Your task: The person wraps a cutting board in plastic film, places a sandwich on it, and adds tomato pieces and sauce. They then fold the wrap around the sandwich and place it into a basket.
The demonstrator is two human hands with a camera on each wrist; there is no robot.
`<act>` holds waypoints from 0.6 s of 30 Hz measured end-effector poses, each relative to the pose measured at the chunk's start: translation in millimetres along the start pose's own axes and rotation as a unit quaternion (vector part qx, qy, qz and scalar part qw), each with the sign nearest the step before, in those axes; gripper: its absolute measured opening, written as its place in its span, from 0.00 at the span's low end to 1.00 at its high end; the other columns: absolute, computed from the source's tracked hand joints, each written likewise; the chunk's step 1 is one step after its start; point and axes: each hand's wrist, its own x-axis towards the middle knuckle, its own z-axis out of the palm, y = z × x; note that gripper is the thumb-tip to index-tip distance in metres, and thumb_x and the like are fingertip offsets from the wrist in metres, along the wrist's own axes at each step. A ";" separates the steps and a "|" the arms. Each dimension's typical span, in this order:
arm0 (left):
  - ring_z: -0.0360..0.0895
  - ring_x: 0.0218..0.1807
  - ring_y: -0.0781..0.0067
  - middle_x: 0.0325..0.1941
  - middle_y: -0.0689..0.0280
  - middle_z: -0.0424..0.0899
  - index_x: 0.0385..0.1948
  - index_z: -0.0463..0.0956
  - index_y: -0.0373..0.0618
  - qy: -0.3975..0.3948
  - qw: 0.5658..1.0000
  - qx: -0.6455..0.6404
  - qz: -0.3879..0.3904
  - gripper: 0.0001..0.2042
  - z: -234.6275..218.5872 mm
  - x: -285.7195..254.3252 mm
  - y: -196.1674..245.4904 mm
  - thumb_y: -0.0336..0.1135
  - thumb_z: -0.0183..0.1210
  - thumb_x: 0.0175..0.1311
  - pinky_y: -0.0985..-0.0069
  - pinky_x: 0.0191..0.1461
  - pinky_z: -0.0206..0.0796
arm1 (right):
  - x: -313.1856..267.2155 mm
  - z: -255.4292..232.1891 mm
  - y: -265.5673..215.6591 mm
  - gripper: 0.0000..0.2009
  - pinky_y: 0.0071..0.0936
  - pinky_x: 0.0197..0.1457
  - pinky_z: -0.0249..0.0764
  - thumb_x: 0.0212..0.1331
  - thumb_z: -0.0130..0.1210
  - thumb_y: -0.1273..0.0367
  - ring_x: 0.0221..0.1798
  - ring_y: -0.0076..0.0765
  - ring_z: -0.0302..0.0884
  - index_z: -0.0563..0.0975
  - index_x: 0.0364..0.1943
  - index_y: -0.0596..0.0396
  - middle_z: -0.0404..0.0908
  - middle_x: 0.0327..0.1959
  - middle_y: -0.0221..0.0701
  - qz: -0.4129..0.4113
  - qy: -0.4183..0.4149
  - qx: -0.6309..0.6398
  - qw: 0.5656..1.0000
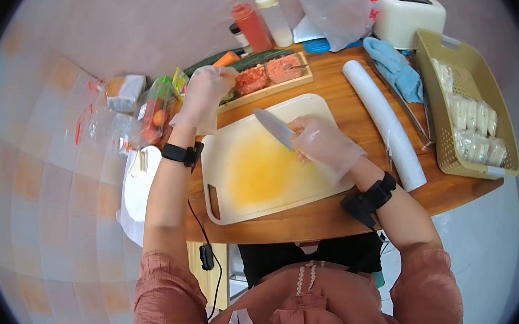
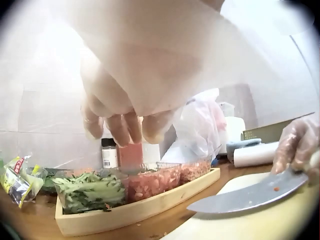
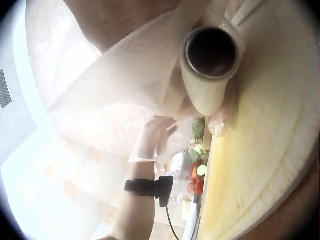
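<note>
My right hand (image 1: 330, 146), in a clear plastic glove, grips a knife (image 1: 272, 127) by its pale handle. The blade points left, low over the cream cutting board (image 1: 315, 107), with a small orange speck on it. My gloved left hand (image 1: 206, 92) is raised over the left part of a narrow wooden tray (image 2: 142, 212), fingers hanging down loosely and nothing visible in them. In that tray stand clear containers of shredded cucumber (image 2: 92, 189), chopped red-pink filling (image 2: 153, 184) and paler pink filling (image 2: 196, 170). A yellow stain marks the middle of the board.
Behind the tray stand a red sauce bottle (image 1: 251, 27) and a white squeeze bottle (image 1: 274, 20). A white roll (image 1: 386, 127) lies right of the board, beside a blue cloth (image 1: 397, 69). Farther right is a basket (image 1: 475, 170) of wrapped packs. A toaster (image 1: 411, 20) stands behind.
</note>
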 end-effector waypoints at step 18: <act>0.78 0.64 0.53 0.65 0.43 0.77 0.67 0.64 0.23 -0.088 0.639 -0.761 -0.071 0.42 -5.8 -191.2 -64.0 0.65 0.40 0.78 0.60 0.69 0.71 | -12.5 8.0 -31.2 0.15 0.48 0.57 0.74 0.61 0.52 0.70 0.50 0.60 0.80 0.82 0.48 0.63 0.84 0.44 0.54 -0.092 0.063 -0.285 0.952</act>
